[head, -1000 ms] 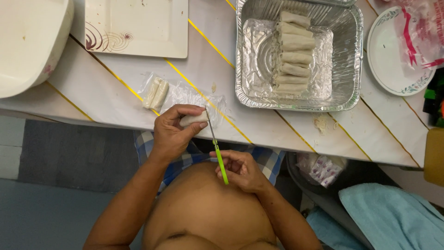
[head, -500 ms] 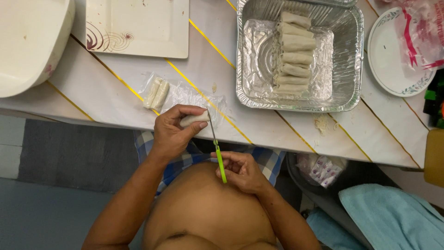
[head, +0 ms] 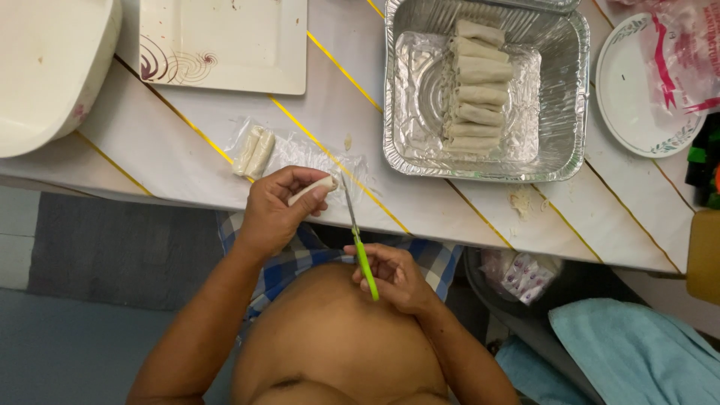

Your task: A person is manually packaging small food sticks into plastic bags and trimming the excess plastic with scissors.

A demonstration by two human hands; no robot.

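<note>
Left hand (head: pixel 274 212) fingers pinch a pale roll (head: pixel 313 189); right hand (head: pixel 394 276) grips green-handled scissors (head: pixel 359 244) just beside it.

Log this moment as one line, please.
left hand: holds roll | right hand: holds scissors beside roll | foil tray: rolls stacked | table: two rolls on plastic

white yellow-striped table (head: pixel 187 131), grey floor (head: pixel 90 330)

- L hand (head: pixel 279 208): raised, palm toward body, fingers (head: pixel 304 180) curled in tight pinch, wrist bent slightly.
- R hand (head: pixel 391 276): close to belly, fingers curled shut, forearm angled in from lower right.
</note>
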